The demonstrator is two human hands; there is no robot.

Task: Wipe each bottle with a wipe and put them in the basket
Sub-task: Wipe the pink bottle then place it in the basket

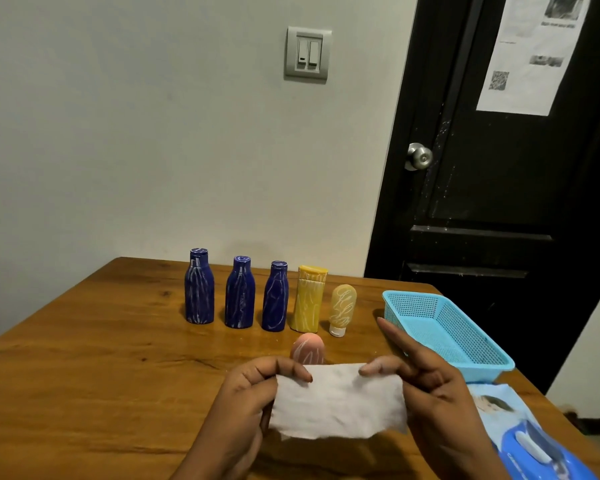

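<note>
**Wipe held open over the table, six bottles waiting**

Both hands held a white wipe [338, 400] stretched flat above the near edge of the wooden table [84, 358]. The left hand [246, 400] pinched the wipe's upper left corner between thumb and fingers, its other fingers curled behind the sheet. The right hand [430, 393] pinched the upper right corner between thumb and a finger, while its index finger pointed out straight toward the basket [447, 327].

Behind the wipe stood a small pink bottle [309, 348], its lower part hidden by the sheet. Farther back, a row of five stood upright and apart from one another: three blue bottles [199, 289], [240, 294], [275, 297], then a yellow bottle [309, 301], then a small amber tube [342, 311] resting on its white cap. All six carried pale scribbled marks.

The blue mesh basket sat to the right of the row, near the table's right edge, with nothing visible inside it. In front of the basket, at the lower right, lay a blue wipe pack [534, 441] with its lid flap facing up.

Beyond the table were a pale wall with a light switch [308, 54] and a dark door [499, 188] with a round knob [420, 156] and a printed sheet [530, 53] stuck to it.
</note>
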